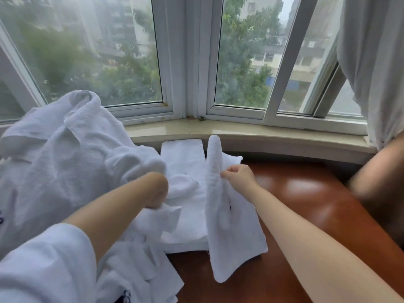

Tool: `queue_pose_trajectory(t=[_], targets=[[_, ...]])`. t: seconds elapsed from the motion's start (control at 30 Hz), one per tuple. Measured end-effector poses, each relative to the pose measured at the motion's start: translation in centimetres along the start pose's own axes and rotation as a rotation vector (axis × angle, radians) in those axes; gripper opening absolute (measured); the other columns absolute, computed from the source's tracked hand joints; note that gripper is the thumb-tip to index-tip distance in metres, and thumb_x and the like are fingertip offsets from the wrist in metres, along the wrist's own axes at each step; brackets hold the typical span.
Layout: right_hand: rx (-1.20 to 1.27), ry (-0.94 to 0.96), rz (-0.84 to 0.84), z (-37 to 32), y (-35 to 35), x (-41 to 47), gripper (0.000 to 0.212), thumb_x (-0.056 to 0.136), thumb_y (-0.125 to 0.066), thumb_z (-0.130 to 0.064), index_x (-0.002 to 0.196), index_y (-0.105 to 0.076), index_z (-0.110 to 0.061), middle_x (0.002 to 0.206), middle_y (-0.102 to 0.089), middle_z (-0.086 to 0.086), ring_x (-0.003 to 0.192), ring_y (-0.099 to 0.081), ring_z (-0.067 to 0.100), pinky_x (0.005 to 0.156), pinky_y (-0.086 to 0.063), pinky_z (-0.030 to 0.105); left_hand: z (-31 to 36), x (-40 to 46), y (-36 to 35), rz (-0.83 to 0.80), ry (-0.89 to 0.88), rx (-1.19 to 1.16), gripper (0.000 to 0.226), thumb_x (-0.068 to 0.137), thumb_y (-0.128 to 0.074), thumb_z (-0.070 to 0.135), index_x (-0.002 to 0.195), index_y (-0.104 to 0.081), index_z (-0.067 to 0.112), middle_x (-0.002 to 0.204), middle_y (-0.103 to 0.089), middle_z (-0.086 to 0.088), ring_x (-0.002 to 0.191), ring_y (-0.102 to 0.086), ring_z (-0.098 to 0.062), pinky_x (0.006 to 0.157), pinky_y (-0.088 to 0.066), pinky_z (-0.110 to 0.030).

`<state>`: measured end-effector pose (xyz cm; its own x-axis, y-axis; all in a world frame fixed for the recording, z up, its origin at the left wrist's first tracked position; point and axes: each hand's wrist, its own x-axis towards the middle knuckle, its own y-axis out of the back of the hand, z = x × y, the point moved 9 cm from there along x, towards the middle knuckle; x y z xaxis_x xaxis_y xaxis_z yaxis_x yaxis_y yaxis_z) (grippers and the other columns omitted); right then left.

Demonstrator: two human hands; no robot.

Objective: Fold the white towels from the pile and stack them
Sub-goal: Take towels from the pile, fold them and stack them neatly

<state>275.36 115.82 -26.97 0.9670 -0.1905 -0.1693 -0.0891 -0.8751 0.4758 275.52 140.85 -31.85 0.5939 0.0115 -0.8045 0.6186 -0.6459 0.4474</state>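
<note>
nearest, loose crumpled white towels (140, 270) await folding. left hand (156, 194), fist curled, grips a white cloth edge; right hand (237, 177) pinches a raised small white terry towel (220, 206) above the flat folded white towel stack (181, 158). beyond-left, the big heaped pile (54, 149) suggests plenty remains.

- Glossy reddish-brown table (317, 206) standing just below the pale stone window sill (262, 130), catching window light on the bare part.
- Folded white towels (183, 162) lying flat on it, far end nearly touching the sill.
- Big rumpled pile of white towels (54, 154) sprawling left of the folded towels, spilling toward the near edge.
- Loose white towel (231, 232) draping onto it, right of the folded towels.
</note>
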Motion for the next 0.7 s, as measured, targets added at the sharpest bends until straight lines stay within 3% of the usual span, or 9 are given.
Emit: queue_pose_trajectory(t=[0.07, 0.13, 0.2, 0.3, 0.37, 0.43, 0.47, 0.6, 0.7], targets=[[-0.003, 0.006, -0.009, -0.1, -0.3, -0.3, 0.021, 0.078, -0.066, -0.029, 0.06, -0.058, -0.021, 0.057, -0.05, -0.009, 0.057, -0.045, 0.011, 0.057, -0.037, 0.027, -0.2, -0.9, -3.7, -0.18, 0.062, -0.137, 0.039, 0.098, -0.053, 0.018, 0.133, -0.054, 0.003, 0.125, -0.057, -0.01, 0.122, -0.052, -0.026, 0.09, -0.039, -0.029], [-0.003, 0.019, -0.017, -0.2, -0.6, -0.7, 0.023, 0.078, -0.067, -0.028, 0.059, -0.057, -0.021, 0.056, -0.05, -0.009, 0.056, -0.045, 0.011, 0.056, -0.036, 0.026, 0.8, -1.4, -5.5, -0.277, 0.031, -0.307, 0.039, 0.102, -0.045, 0.021, 0.139, -0.049, 0.01, 0.129, -0.054, -0.008, 0.11, -0.051, -0.023, 0.088, -0.038, -0.027], [0.003, 0.034, -0.026, -0.5, -1.0, -1.0, 0.023, 0.078, -0.067, -0.027, 0.059, -0.057, -0.019, 0.057, -0.05, -0.007, 0.057, -0.045, 0.011, 0.057, -0.037, 0.026, 1.2, -1.2, -2.9, -0.007, -0.025, -0.465, 0.038, 0.096, -0.048, 0.01, 0.133, -0.056, 0.011, 0.112, -0.058, -0.008, 0.089, -0.056, -0.022, 0.078, -0.047, -0.028], [0.01, 0.055, -0.036, -0.9, -1.5, -1.3, 0.018, 0.078, -0.067, -0.027, 0.066, -0.062, -0.015, 0.063, -0.054, -0.004, 0.062, -0.048, 0.012, 0.06, -0.04, 0.028, 0.5, -2.9, 3.7, 0.653, -0.011, -0.378, 0.042, 0.089, -0.048, 0.01, 0.128, -0.057, 0.021, 0.126, -0.056, -0.001, 0.115, -0.053, -0.022, 0.091, -0.045, -0.03], [0.007, 0.064, -0.039, -1.1, -1.6, -1.5, 0.017, 0.078, -0.067, -0.028, 0.068, -0.064, -0.015, 0.067, -0.057, -0.003, 0.065, -0.051, 0.011, 0.063, -0.042, 0.028, 0.9, -3.4, 5.5, 0.868, 0.019, -0.144, 0.055, 0.088, -0.05, 0.013, 0.141, -0.042, 0.026, 0.14, -0.042, -0.003, 0.13, -0.038, -0.023, 0.103, -0.035, -0.035], [-0.005, 0.074, -0.045, -1.4, -1.6, -1.7, 0.017, 0.078, -0.067, -0.028, 0.067, -0.064, -0.017, 0.066, -0.057, -0.004, 0.064, -0.051, 0.011, 0.062, -0.042, 0.027, 0.8, -2.6, 5.0, 0.822, 0.111, 0.046, 0.074, 0.089, -0.055, 0.019, 0.151, -0.018, 0.03, 0.15, -0.025, -0.008, 0.138, -0.026, -0.028, 0.114, -0.02, -0.048], [-0.012, 0.081, -0.047, -1.6, -1.6, -1.7, 0.017, 0.078, -0.067, -0.028, 0.065, -0.063, -0.017, 0.065, -0.057, -0.005, 0.063, -0.05, 0.011, 0.062, -0.041, 0.027, 0.3, -1.9, 4.4, 0.756, 0.158, 0.077, 0.076, 0.09, -0.054, 0.019, 0.152, -0.013, 0.031, 0.149, -0.028, -0.009, 0.136, -0.031, -0.029, 0.112, -0.021, -0.051], [-0.022, 0.109, -0.055, -3.0, -1.3, -1.8, 0.015, 0.079, -0.067, -0.025, 0.067, -0.066, -0.016, 0.063, -0.055, -0.005, 0.061, -0.049, 0.01, 0.059, -0.04, 0.025, -1.1, -1.8, 2.8, 0.585, 0.17, -0.102, 0.046, 0.084, -0.053, 0.012, 0.13, -0.049, 0.018, 0.121, -0.056, -0.004, 0.112, -0.056, -0.026, 0.087, -0.045, -0.04], [-0.026, 0.099, -0.082, -4.1, -1.8, -1.6, 0.018, 0.078, -0.068, -0.023, 0.066, -0.063, -0.011, 0.058, -0.049, -0.004, 0.057, -0.045, 0.013, 0.056, -0.036, 0.026, -1.6, -2.4, 1.8, 0.298, 0.08, -0.128, 0.027, 0.078, -0.056, 0.003, 0.102, -0.069, 0.002, 0.087, -0.059, -0.012, 0.084, -0.056, -0.029, 0.065, -0.043, -0.024]])
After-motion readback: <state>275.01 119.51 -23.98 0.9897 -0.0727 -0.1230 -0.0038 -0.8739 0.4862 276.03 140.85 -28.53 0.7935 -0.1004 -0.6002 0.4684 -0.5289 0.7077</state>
